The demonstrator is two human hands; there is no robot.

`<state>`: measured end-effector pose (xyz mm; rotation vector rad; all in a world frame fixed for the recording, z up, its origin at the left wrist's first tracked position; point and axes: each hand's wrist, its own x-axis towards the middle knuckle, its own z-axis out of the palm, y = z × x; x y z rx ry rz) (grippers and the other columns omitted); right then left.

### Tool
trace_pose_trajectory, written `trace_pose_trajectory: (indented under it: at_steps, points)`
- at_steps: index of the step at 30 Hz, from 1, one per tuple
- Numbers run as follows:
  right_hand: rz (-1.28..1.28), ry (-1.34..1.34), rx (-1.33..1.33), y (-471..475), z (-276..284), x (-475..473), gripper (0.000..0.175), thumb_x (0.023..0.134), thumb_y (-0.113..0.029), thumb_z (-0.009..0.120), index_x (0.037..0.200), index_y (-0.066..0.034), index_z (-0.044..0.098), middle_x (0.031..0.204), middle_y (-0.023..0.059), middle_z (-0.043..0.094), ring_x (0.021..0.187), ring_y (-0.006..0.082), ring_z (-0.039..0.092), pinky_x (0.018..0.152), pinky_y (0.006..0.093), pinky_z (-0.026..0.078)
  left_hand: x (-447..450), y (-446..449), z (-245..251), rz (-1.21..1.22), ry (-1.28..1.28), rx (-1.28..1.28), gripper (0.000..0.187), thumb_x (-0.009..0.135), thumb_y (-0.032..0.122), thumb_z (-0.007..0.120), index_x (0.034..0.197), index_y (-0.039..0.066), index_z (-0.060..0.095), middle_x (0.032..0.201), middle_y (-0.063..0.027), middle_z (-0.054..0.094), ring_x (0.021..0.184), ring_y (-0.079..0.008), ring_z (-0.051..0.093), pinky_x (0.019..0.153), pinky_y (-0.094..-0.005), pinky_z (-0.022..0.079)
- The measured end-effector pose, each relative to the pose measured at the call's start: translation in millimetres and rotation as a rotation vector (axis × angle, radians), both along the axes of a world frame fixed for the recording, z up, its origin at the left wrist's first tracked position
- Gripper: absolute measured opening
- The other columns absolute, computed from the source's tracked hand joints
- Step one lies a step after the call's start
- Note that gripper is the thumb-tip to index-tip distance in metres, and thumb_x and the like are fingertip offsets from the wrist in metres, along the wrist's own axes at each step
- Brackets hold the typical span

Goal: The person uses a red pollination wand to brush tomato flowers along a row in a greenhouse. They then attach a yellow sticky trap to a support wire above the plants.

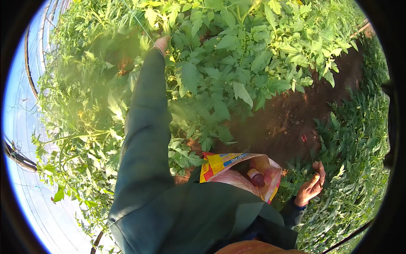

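My left arm reaches up into the tomato plants, its sleeve dark green. My left hand is at a pale green stem and its fingers are largely hidden, so its grip is unclear. A green twine runs down to that wrist. At the lower right, my right hand pinches a thin stick with a red tip pointing away from me. Against my front hangs an open yellow and red printed bag bearing writing. Inside lies a small bottle, dark red at one end.
Bare brown soil forms a path between the plant rows. Another row of foliage stands to the right. On the left, translucent plastic sheeting spans bent poles, with dense leaves close by. More twine and wire cross there.
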<state>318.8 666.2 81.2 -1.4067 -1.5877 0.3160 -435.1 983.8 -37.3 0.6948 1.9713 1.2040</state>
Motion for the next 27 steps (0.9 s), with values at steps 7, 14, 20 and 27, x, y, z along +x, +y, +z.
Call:
trace_pose_trajectory:
  at_steps: [7, 14, 20, 27]
  points:
    - [0.237, 0.072, -0.006, 47, -1, -1, 0.043, 0.111, -0.03, 0.052, 0.138, 0.0023, 0.061, 0.096, 0.0057, 0.061, 0.092, 0.0181, 0.06, 0.092, 0.0376, 0.053, 37, -28, -10, 0.05, -0.288, 0.133, 0.041, 0.105, 0.038, 0.058, 0.134, 0.01, 0.062, 0.11, -0.0105, 0.073, 0.094, -0.0257, 0.068, 0.082, -0.0443, 0.053]
    - [0.423, -0.032, 0.071, 97, 70, -59, 0.032, 0.11, -0.015, 0.052, 0.134, 0.0033, 0.064, 0.092, 0.0066, 0.06, 0.084, 0.0158, 0.058, 0.078, 0.0299, 0.05, 117, -103, 13, -0.306, -0.549, 0.366, 0.053, 0.112, 0.043, 0.041, 0.153, 0.01, 0.049, 0.154, -0.0099, 0.053, 0.14, -0.0297, 0.05, 0.116, -0.0434, 0.037]
    - [0.55, -0.056, 0.33, 131, 129, -118, 0.031, 0.108, -0.01, 0.056, 0.135, 0.0036, 0.064, 0.098, 0.0081, 0.064, 0.083, 0.0152, 0.058, 0.074, 0.0269, 0.049, 162, -174, 37, -0.512, -0.768, 0.306, 0.081, 0.11, 0.059, 0.03, 0.159, -0.006, 0.031, 0.165, -0.0174, 0.037, 0.153, -0.0259, 0.032, 0.128, -0.0369, 0.019]
    - [0.594, -0.007, 0.367, 178, 187, -149, 0.024, 0.102, -0.004, 0.065, 0.124, 0.0053, 0.071, 0.11, 0.0076, 0.071, 0.094, 0.012, 0.063, 0.087, 0.0246, 0.05, 192, -224, 34, -0.498, -0.708, 0.54, 0.08, 0.111, 0.06, 0.024, 0.144, -0.008, 0.052, 0.134, -0.0193, 0.066, 0.124, -0.0273, 0.06, 0.114, -0.0412, 0.039]
